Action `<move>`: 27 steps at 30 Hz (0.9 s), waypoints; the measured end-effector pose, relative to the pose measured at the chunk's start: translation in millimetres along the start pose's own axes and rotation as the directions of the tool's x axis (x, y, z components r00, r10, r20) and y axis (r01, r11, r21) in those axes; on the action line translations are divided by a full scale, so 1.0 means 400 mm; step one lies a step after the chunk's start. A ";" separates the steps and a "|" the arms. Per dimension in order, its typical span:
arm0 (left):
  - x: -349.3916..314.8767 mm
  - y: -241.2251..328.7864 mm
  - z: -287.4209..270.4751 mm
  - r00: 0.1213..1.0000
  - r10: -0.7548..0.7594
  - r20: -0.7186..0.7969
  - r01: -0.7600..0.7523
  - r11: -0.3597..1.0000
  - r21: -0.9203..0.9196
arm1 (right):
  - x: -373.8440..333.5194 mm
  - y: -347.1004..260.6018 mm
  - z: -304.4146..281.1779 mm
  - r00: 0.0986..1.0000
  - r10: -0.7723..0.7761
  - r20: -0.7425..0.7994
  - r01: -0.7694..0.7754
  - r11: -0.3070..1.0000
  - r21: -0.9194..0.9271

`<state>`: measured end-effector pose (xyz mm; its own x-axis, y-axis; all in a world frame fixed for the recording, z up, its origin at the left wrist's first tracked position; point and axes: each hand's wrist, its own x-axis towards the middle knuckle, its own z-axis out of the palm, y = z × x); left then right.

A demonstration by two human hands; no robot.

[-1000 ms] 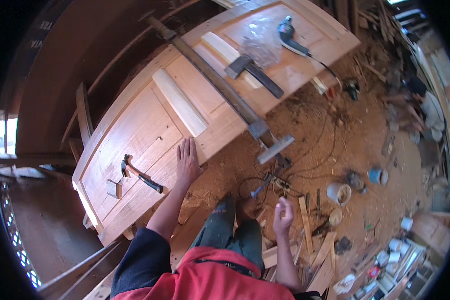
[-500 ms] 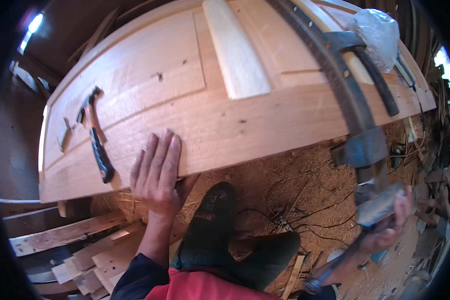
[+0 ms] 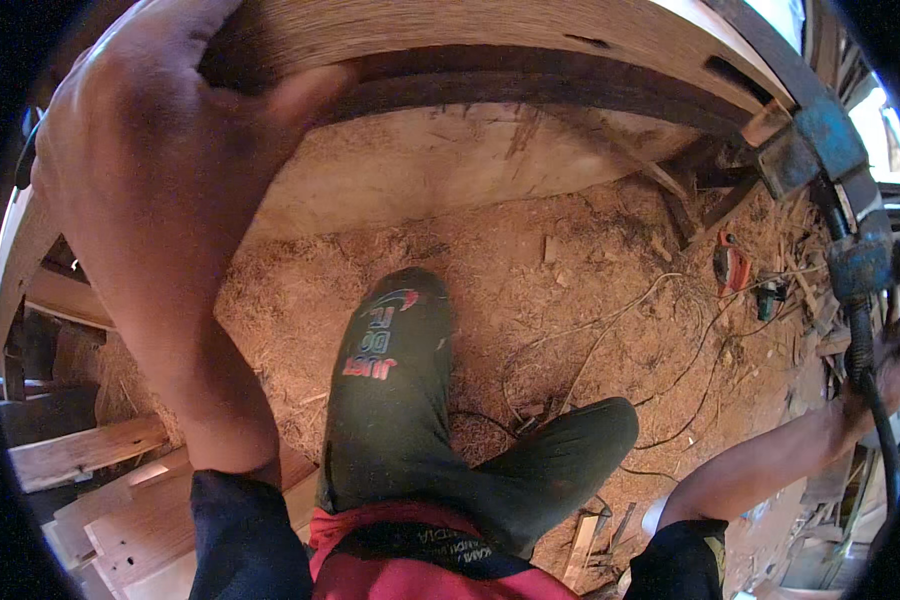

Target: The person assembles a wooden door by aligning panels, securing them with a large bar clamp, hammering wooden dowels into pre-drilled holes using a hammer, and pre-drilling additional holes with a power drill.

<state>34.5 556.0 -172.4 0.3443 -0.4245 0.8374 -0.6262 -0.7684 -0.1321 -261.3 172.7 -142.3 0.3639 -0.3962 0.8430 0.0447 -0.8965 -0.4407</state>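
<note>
A wooden panel door [image 3: 450, 35] spans the top of the view, its near edge facing me. My left hand [image 3: 140, 160] lies open against that edge at the upper left, thumb stretched along it; the fingertips run out of sight at the top. On the right, a long bar clamp [image 3: 830, 140] with worn blue jaws reaches over the door's edge. My right hand [image 3: 878, 365] is closed around the screw end of the clamp, beside a long dark handle [image 3: 885, 440]. Shadow and the picture's rim partly hide its fingers.
Sawdust covers the floor [image 3: 560, 320] below the door, with cords [image 3: 670, 400] running across it. An orange and black tool [image 3: 732, 265] lies there near a wooden support. Planks [image 3: 150, 520] are stacked at lower left; scrap wood lines the right side.
My view has dropped and moved closer to the door's edge, so the hammer and loose board on top are out of sight. The clamp and right hand now appear further right.
</note>
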 end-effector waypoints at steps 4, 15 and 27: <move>0.038 -0.015 0.008 0.986 0.157 -0.055 -0.157 0.988 -0.004 | 0.005 0.011 -0.014 0.999 -0.026 0.021 0.026 1.000 0.012; 0.017 -0.041 0.016 0.999 0.035 -0.028 -0.037 0.997 -0.074 | 0.005 0.014 -0.032 0.998 -0.027 0.058 0.025 0.999 0.030; 0.009 0.099 0.011 0.935 0.089 -0.344 -0.098 0.995 -0.006 | -0.011 0.031 -0.005 0.996 0.026 0.083 -0.031 0.997 0.069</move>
<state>14.0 521.8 -177.0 0.0253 -0.3009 0.9533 -0.6612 -0.7202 -0.2098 -264.2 162.9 -150.9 0.4406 -0.4013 0.8030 0.0969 -0.8680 -0.4870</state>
